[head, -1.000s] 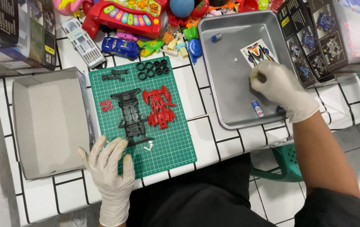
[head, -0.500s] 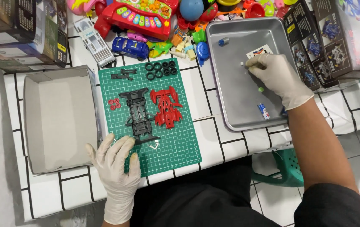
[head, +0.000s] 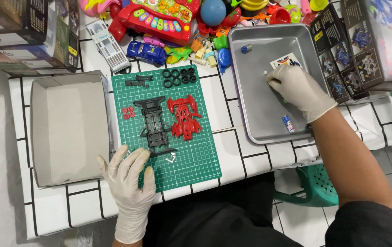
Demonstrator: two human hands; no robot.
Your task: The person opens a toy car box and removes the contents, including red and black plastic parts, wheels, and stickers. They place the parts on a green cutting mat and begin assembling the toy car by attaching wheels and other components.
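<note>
My left hand (head: 129, 176), in a white glove, lies flat with fingers apart on the near left corner of a green cutting mat (head: 200, 160). On the mat lie a black car chassis (head: 154, 123), a red car body (head: 184, 116), several black tyres (head: 177, 77) and small red wheels (head: 127, 113). My gloved right hand (head: 299, 89) rests inside a metal tray (head: 251, 132). Its fingers are curled, with the tips beside a tiny white piece (head: 265, 72) and just below a sticker sheet (head: 285, 61). Whether it holds anything is hidden.
An open grey box (head: 67, 128) sits left of the mat. Toys crowd the far edge: a blue car (head: 146, 51), a white bus (head: 110, 45), a red keyboard (head: 159, 18). Printed boxes (head: 370, 41) stand right. A small tube (head: 289, 123) lies in the tray. A green stool (head: 315, 187) stands below.
My right hand has slid a little left across the tray floor, towards the tiny white piece. My left hand has stayed flat on the mat corner.
</note>
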